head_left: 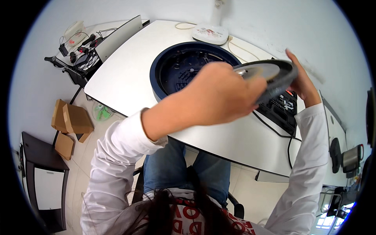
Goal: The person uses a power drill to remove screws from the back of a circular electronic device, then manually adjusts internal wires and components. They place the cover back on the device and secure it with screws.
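A dark grey round part (278, 92) with a lighter disc (270, 71) set inside it is held tilted above the table. My right hand (304, 83) grips its far right rim, one finger sticking up past the edge. From the left, my left hand (219, 94) reaches over it with curled fingers, some smeared by motion. What those fingers hold is hidden. A small shiny metal piece (242, 72) shows beside them. Behind my left hand rests a wide dark-blue round housing (158, 74), its open inside showing ribs and small fittings. Under the tilted part lies a black case of screwdriver bits (288, 113).
The white table (125, 72) carries a white appliance base (210, 34) at the back, by the wall. A black cable (270, 129) runs from the case area over the right side. Cardboard boxes (74, 117) and a dark cabinet (45, 156) stand on the floor at left.
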A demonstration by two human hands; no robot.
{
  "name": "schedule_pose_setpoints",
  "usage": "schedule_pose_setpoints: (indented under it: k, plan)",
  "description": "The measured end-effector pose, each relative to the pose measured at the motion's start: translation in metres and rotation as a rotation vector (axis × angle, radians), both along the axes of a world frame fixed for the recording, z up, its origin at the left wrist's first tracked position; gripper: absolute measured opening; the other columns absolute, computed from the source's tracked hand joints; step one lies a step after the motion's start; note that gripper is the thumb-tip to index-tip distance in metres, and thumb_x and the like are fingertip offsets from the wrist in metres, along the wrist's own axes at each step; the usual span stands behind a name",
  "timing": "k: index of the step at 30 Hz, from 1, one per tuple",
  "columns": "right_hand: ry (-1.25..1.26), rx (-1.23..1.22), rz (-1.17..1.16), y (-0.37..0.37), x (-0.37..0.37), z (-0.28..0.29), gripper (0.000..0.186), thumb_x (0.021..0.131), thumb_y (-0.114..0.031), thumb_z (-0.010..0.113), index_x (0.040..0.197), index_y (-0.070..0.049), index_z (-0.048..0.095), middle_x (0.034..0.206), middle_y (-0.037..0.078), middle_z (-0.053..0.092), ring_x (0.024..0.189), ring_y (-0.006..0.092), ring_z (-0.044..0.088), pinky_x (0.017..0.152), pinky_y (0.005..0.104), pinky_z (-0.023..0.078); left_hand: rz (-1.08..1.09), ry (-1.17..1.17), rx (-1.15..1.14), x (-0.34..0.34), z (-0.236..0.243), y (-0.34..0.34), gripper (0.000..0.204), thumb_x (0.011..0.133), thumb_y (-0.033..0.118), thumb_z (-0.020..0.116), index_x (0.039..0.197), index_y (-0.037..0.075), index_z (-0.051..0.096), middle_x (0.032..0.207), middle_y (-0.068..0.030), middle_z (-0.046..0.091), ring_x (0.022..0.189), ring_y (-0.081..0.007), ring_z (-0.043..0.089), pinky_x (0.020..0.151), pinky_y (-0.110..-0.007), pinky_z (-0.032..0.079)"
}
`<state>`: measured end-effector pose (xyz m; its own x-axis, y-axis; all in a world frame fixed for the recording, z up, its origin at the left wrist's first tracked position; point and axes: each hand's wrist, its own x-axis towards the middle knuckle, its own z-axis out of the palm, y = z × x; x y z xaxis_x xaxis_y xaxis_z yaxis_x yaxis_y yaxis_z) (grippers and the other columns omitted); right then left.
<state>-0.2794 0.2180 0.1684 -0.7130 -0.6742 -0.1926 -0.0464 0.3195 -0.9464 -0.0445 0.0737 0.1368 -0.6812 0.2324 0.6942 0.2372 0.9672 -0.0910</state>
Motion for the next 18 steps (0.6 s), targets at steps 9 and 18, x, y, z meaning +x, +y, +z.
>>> schedule_pose_setpoints:
  k: [9,18]
  plan:
    - [-0.014,0.137,0.028,0.048,-0.029,-0.029,0.014,0.086,-0.018,0.061,0.087,-0.004,0.057,0.072,0.001,0.063,0.057,0.0068,0.062,0.047,0.02,0.052,-0.135,0.098,-0.34,-0.011,-0.025,0.051,0.02,0.067,0.013,0.062,0.067,0.011,0.043,0.046,0.0048,0.04,0.043,-0.01,0.046,0.048,-0.025,0.029]
    - [-0.118,-0.193,0.092,0.078,-0.016,-0.06,0.024,0.087,-0.009,0.052,0.106,0.005,0.058,0.095,0.01,0.066,0.078,0.0139,0.065,0.072,0.0256,0.054,-0.09,0.214,-0.159,0.005,-0.053,0.063,0.016,0.069,0.015,0.063,0.075,0.012,0.05,0.063,0.0027,0.046,0.065,-0.0122,0.047,0.052,-0.025,0.032]
